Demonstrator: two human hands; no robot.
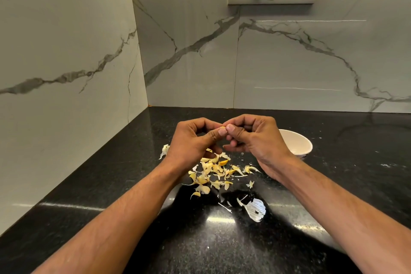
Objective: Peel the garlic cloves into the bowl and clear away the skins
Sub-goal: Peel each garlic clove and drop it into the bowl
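Your left hand (195,140) and right hand (249,138) together pinch one garlic clove (222,128) above the counter (333,173), so peeling looks underway. The skins (213,173) lie uncleared below. At right, the bowl (298,143) is mostly hidden; its contents can't be seen.

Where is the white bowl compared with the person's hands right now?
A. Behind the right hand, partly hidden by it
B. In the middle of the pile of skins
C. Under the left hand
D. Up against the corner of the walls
A: the white bowl stands on the black counter just beyond the right hand, which covers its near left part; the skins lie apart, below the left hand.
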